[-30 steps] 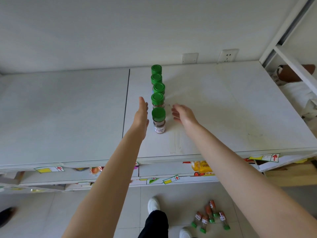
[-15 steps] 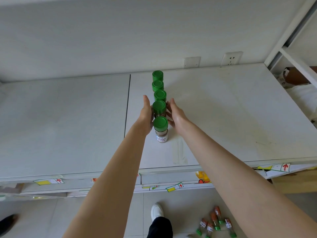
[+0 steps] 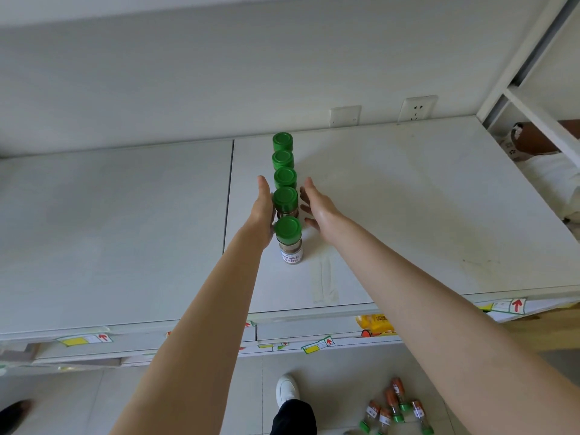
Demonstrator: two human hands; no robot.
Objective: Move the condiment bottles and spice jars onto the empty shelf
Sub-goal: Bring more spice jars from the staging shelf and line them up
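Several spice jars with green lids stand in one straight row running away from me on the white top shelf (image 3: pixel 408 215). The nearest jar (image 3: pixel 289 240) shows brown powder and a white label. Behind it stands the second jar (image 3: pixel 285 200), then the third (image 3: pixel 285 177), with more beyond. My left hand (image 3: pixel 263 211) lies flat against the row's left side, fingers straight, beside the second jar. My right hand (image 3: pixel 317 208) is flat on the row's right side, a small gap from the lids. Neither hand holds a jar.
Several more green-lidded spice jars (image 3: pixel 395 409) lie on the tiled floor at lower right, near my white shoe (image 3: pixel 287 390). Lower shelves with arrow labels (image 3: pixel 317 345) and a yellow packet (image 3: pixel 375 323) sit under the top one. A white bed frame (image 3: pixel 533 98) rises at right; wall sockets (image 3: pixel 416 108) behind.
Both hands came in from apart to flank the row of jars a second ago. Since half a second ago my right hand has eased slightly away from the lids; the jars stay lined up.
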